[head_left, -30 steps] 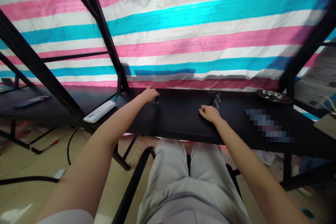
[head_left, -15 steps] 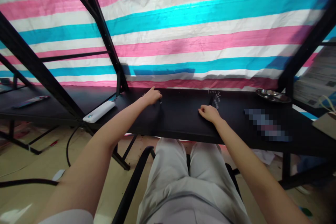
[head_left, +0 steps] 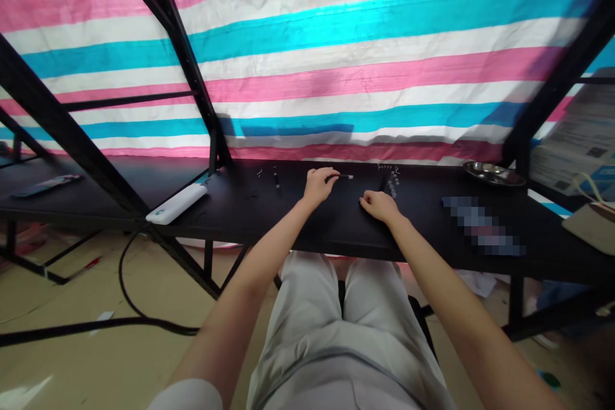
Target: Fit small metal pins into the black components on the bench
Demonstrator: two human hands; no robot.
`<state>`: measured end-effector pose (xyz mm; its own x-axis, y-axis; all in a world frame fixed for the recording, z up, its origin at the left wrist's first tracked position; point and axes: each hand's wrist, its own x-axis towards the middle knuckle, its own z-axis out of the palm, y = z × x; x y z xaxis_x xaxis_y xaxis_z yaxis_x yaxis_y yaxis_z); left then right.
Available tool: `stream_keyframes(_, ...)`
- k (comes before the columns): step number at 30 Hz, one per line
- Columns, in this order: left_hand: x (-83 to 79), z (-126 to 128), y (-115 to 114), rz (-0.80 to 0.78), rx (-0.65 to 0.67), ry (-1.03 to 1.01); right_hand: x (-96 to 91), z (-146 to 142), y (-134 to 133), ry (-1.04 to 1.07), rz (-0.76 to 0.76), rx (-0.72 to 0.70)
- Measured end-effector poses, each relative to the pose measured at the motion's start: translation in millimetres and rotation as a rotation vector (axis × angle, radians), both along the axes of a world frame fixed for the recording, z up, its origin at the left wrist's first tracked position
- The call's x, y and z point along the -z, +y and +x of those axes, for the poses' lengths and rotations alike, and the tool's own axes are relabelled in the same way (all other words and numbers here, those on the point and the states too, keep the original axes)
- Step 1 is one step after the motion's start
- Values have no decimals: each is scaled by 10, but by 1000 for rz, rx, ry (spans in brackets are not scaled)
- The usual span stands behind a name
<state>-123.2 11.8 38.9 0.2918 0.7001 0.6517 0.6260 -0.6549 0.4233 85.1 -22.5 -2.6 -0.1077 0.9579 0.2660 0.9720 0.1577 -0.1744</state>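
My left hand [head_left: 321, 184] is above the black table [head_left: 331, 224], pinching a short black stick with a pale tip [head_left: 344, 177] that points to the right. My right hand [head_left: 379, 205] rests on the table with its fingers curled in; whether anything is inside them is hidden. Just beyond it stands a cluster of small clear-grey pieces [head_left: 393, 186] beside a dark upright shape [head_left: 385, 179]. To the left of my left hand, a second short black stick with a pale tip [head_left: 276, 180] is on the table. Small whitish bits [head_left: 260, 173] lie near it.
A white oblong device [head_left: 177, 204] lies at the left by the black frame post [head_left: 211, 122]. A shiny metal dish [head_left: 494, 173] and a blurred-out flat item [head_left: 483, 227] lie to the right. Striped sheeting [head_left: 365, 64] hangs behind the table.
My left hand has moved right from the table's left part towards my right hand, and the black stick now shows plainly in its fingers. My right hand has hardly moved.
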Motion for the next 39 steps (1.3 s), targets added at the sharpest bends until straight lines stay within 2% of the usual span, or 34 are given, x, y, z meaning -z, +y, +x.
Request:
stream_keyframes(3, 196, 82, -16, -59, -41, -147, -12, 0, -3, 1, -3, -6)
stream_keyframes(8, 330, 84, -96, -53, 9, -102, -22, 11, -34, 48, 36, -32)
stream_keyframes(12, 353, 66, -93, -113, 1, -138, -35, -42, -83, 113, 130, -113)
stream_keyframes(17, 365, 66, -74, -202, 57, -202, -42, -163, -110, 13, 172, -191)
stream_keyframes(22, 343, 76, -110, -235, 92, -217, -48, -171, -108, -83, 166, -166)
stream_keyframes(27, 353, 78, -116, -203, 123, -107, -77, -156, -128, -146, 193, -101)
stream_keyframes(39, 373, 71, -95, -145, 81, -50, -70, -170, -135, -182, 208, -94)
